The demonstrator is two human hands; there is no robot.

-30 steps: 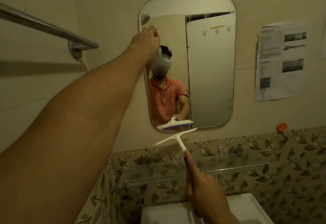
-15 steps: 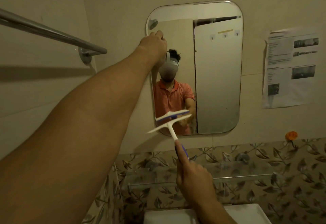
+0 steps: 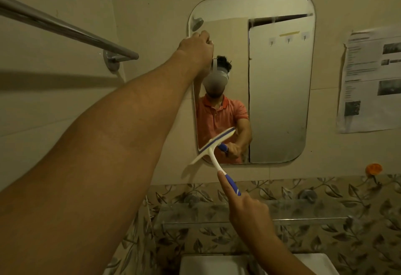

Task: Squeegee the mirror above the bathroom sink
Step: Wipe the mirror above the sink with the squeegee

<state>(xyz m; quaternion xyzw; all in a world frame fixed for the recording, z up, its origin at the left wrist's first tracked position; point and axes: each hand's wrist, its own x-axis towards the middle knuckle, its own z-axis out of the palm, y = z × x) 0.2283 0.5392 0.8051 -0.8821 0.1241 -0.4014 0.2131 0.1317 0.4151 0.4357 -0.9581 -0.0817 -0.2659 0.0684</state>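
Observation:
A rounded rectangular mirror (image 3: 280, 92) hangs on the tiled wall above the sink (image 3: 212, 265). My left hand (image 3: 196, 47) reaches up to the mirror's upper left edge, its fingers curled over that edge. My right hand (image 3: 245, 207) grips the blue handle of a white squeegee (image 3: 213, 146). Its blade lies tilted across the mirror's lower left corner, with the left end hanging past the glass. The mirror reflects a person in an orange shirt.
A chrome towel bar (image 3: 65, 28) runs along the left wall. A glass shelf (image 3: 303, 212) spans the leaf-patterned tiles below the mirror. A printed paper sheet (image 3: 371, 79) hangs at right, with an orange hook (image 3: 373, 168) below it.
My right hand has lifted the squeegee from below the mirror up onto its lower left corner. My left hand has stayed at the upper left edge.

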